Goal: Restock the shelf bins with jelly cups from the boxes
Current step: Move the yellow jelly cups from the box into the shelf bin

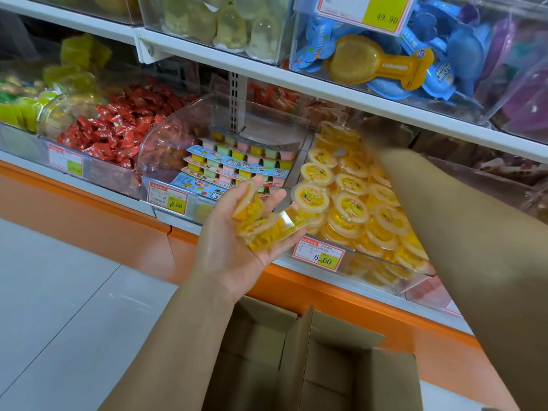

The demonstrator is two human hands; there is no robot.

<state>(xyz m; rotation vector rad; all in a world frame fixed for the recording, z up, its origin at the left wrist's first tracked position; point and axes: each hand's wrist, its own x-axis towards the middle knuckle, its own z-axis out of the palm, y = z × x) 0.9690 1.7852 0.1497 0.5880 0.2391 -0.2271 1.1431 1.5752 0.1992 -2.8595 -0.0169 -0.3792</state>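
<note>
My left hand (pixel 234 247) lies palm up in front of the lower shelf and carries a few yellow jelly cups (pixel 261 223) on its palm and straight fingers. To its right is a clear shelf bin (pixel 394 266) filled with several rows of the same yellow jelly cups (pixel 350 206). My right arm reaches over this bin to its back. My right hand (pixel 385 134) is a blur under the upper shelf, and its fingers cannot be made out. An open cardboard box (pixel 326 345) stands on the floor below my arms.
The neighbouring bin (pixel 166 149) holds trays of small coloured jellies, and a bin of red wrapped sweets (pixel 118 132) is further left. The white upper shelf (pixel 296 81) carries more clear bins overhead. An orange plinth (pixel 89 203) runs under the shelf, above a pale tiled floor (pixel 59 307).
</note>
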